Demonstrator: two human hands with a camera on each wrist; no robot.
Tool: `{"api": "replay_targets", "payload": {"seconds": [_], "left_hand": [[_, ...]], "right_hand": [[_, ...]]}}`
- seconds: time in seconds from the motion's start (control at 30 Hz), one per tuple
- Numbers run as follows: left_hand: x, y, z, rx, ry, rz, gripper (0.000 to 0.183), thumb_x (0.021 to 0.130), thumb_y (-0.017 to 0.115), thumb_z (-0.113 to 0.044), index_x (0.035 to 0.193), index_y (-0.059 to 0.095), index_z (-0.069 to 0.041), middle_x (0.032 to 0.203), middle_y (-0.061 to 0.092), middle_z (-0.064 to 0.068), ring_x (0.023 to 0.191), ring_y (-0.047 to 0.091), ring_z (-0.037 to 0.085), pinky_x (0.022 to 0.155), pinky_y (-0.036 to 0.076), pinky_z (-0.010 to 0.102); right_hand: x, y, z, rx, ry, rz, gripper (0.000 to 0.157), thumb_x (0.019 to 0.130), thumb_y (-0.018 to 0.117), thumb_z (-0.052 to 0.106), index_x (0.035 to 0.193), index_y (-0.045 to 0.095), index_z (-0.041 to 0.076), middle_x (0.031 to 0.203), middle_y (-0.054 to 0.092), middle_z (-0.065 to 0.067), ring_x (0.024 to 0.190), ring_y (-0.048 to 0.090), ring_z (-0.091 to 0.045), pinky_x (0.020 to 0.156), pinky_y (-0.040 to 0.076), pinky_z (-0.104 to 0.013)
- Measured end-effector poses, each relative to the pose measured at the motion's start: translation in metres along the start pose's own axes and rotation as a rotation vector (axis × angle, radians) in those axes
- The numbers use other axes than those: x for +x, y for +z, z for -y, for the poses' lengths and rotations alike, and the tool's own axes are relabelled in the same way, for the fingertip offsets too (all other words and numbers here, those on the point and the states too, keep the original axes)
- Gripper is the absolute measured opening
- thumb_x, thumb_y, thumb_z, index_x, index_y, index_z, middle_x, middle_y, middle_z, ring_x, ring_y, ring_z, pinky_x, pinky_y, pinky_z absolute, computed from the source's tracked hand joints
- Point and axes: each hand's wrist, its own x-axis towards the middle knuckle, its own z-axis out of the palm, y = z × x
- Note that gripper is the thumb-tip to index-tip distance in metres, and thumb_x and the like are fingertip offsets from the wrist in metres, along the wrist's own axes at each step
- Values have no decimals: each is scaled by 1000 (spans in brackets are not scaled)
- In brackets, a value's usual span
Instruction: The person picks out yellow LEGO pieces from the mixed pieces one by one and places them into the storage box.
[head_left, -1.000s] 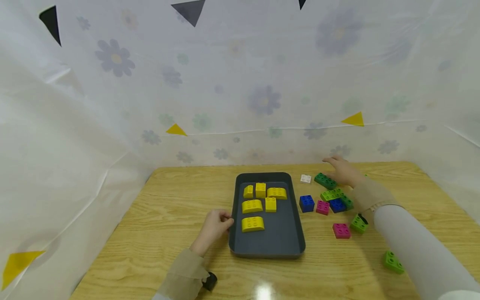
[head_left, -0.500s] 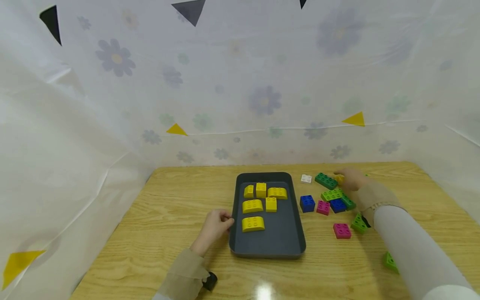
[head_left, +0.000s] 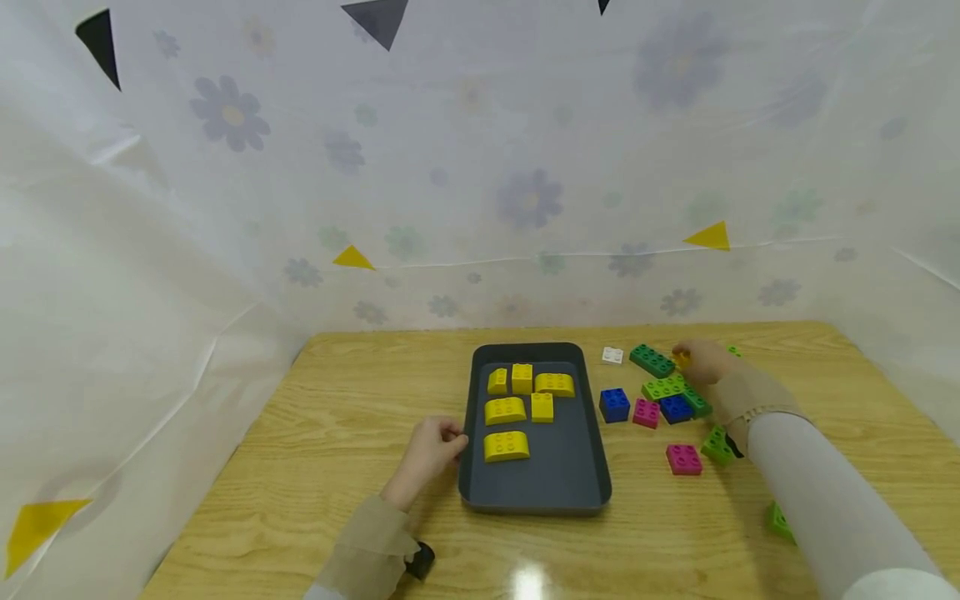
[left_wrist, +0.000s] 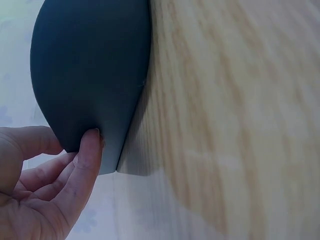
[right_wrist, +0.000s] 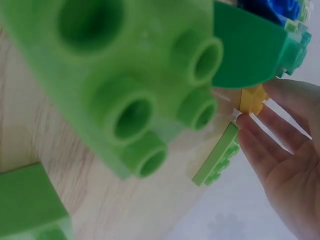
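My left hand (head_left: 426,458) pinches the left wall of a dark grey tray (head_left: 558,483), thumb and fingers on either side of the rim in the left wrist view. Inside the tray lie several yellow bricks (head_left: 506,446), some with rounded ends. At the back right of the table my right hand (head_left: 707,362) pinches an orange-yellow brick (right_wrist: 251,100) with thumb and fingertips. In the head view most of that brick is covered by the fingers. A dark green brick (head_left: 652,361) lies just left of this hand, and a lime green brick (right_wrist: 217,155) is close to its fingers.
A white brick (head_left: 612,356), a blue brick (head_left: 614,405) and a magenta brick (head_left: 684,459) lie right of the tray. A lime brick (head_left: 664,388) overlaps other bricks there. More green bricks lie under the right forearm. A patterned curtain (head_left: 450,208) hangs behind the table.
My right hand has moved from over the dark green brick rightward and down onto the orange-yellow brick, and its fingers have closed round it. The left hand has stayed on the tray.
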Motion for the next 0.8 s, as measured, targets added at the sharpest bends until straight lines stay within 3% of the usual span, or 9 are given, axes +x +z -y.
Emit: {"api": "replay_targets", "payload": {"seconds": [0.13, 0.47, 0.8], "left_hand": [[0, 1, 1, 5, 2, 0, 12, 84, 58, 1, 91, 63, 10, 74, 60, 11, 60, 59, 19, 53, 54, 29], [0, 0, -1, 12, 6, -3, 12, 84, 58, 1, 91, 63, 10, 75, 60, 11, 61, 60, 21, 53, 54, 29], [-1, 1, 0, 18, 12, -7, 10, 83, 59, 2, 89, 63, 9, 74, 60, 10, 59, 58, 15, 52, 54, 27]], "right_hand": [[2, 2, -10, 10, -55, -21, 32, 78, 58, -3, 107, 51, -13, 102, 52, -35, 91, 52, -47, 73, 50, -50], [-11, -2, 6, 30, -43, -47, 10, 80, 57, -7, 88, 52, -8, 84, 53, -24, 74, 52, -33, 61, 48, -43], [-16, -3, 6, 59, -48, -46, 8, 80, 58, -5, 84, 51, -6, 77, 52, -18, 67, 49, -25, 55, 44, -35]]}}
